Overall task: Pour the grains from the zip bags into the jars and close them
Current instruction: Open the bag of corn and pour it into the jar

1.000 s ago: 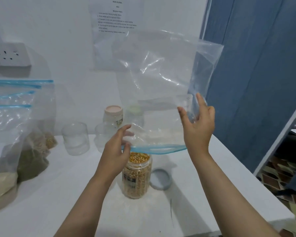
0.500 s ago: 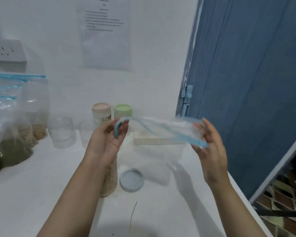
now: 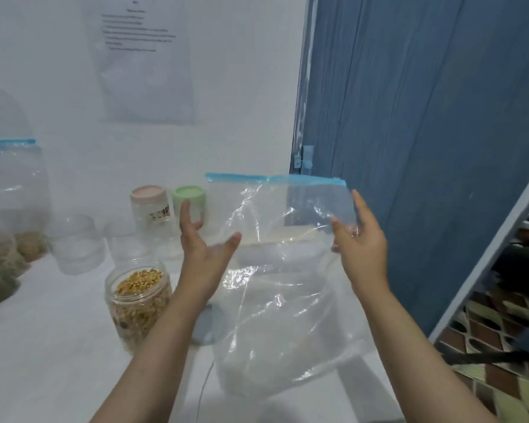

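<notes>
Bag's empty and upright now, blue zip strip on top, so you've basically got the clear zip bag (image 3: 281,270) hanging in the middle-right of the frame just to get it out of the way. Your right hand (image 3: 359,239) has it at the upper right corner, thumb in front and fingers behind the plastic, so that's a pinch. Your left hand (image 3: 203,248) is spread, fingers straight, at the bag's left edge; it looks like it's only steadying the film, not gripping.

The filled jar (image 3: 139,303) sits lower left of centre on the white surface (image 3: 43,346), still lidless, yellow grains up to the neck. Its grey lid (image 3: 206,328) lies flat just right of it, half hidden behind your left forearm and the bag, close by so you can grab it easily.

Two empty clear jars (image 3: 77,244) wait further back, with two capped jars (image 3: 150,206) behind them. More grain-filled bags (image 3: 9,227) lean at the left edge of the frame.

My guess: ditch the bag on the right side, then lid goes on.
</notes>
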Demonstrator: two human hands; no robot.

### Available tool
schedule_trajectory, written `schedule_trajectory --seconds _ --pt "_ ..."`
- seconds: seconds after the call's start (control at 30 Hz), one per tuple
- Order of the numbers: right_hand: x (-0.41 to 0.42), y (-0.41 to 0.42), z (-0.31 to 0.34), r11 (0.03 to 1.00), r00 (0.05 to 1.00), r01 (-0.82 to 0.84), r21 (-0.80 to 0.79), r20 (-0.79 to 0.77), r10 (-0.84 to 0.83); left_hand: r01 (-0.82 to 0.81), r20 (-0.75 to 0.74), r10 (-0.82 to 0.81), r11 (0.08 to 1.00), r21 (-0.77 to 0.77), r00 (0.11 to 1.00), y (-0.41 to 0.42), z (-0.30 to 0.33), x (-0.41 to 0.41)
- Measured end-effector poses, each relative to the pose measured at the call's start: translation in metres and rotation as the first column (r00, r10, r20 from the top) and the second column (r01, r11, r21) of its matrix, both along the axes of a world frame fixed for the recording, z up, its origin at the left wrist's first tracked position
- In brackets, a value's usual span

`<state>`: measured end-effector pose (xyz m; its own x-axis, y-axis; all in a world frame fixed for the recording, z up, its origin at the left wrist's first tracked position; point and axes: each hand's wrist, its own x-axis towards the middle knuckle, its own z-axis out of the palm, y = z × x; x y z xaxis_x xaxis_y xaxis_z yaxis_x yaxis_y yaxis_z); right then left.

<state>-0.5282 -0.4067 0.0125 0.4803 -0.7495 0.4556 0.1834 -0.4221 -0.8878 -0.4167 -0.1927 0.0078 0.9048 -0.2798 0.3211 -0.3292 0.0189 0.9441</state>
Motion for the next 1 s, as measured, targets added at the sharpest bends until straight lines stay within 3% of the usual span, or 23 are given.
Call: schedule_trajectory --seconds 0.1,0.2,0.37,0.63,0.77,0.93,1.0 --pt "0.018 -0.022 -0.036 1.000 0.950 0.015 -0.019 -0.312 -0.020 0.035 0.102 -0.058 0.976 0.216 0.993 -0.003 -0.033 0.000" --pt "0.039 -0.038 -0.069 0.986 0.760 -0.072 -0.151 -0.649 -0.044 0.016 0.103 -0.070 0.893 0.450 0.992 -0.003 -0.060 0.005" --pt "0.093 -0.053 -0.093 0.937 0.671 -0.218 -0.271 -0.739 -0.058 -0.047 0.044 0.023 0.736 0.676 0.999 -0.003 -0.077 0.012" --pt "0.174 -0.080 -0.121 0.814 0.402 -0.394 -0.426 -0.877 -0.264 -0.066 0.020 0.072 0.722 0.688 0.997 -0.007 -0.084 0.025" --pt "0.184 -0.094 -0.126 0.731 0.435 -0.371 -0.573 -0.802 -0.409 -0.073 0.011 0.091 0.717 0.693 0.996 -0.013 -0.083 0.030" --pt "0.169 -0.096 -0.127 0.727 0.675 -0.281 -0.627 -0.668 -0.314 -0.063 -0.013 0.101 0.712 0.699 0.995 -0.017 -0.086 0.033" --pt "0.154 -0.086 -0.117 0.735 0.717 -0.225 -0.640 -0.620 -0.320 -0.041 -0.038 0.094 0.716 0.697 0.995 -0.019 -0.088 0.032"
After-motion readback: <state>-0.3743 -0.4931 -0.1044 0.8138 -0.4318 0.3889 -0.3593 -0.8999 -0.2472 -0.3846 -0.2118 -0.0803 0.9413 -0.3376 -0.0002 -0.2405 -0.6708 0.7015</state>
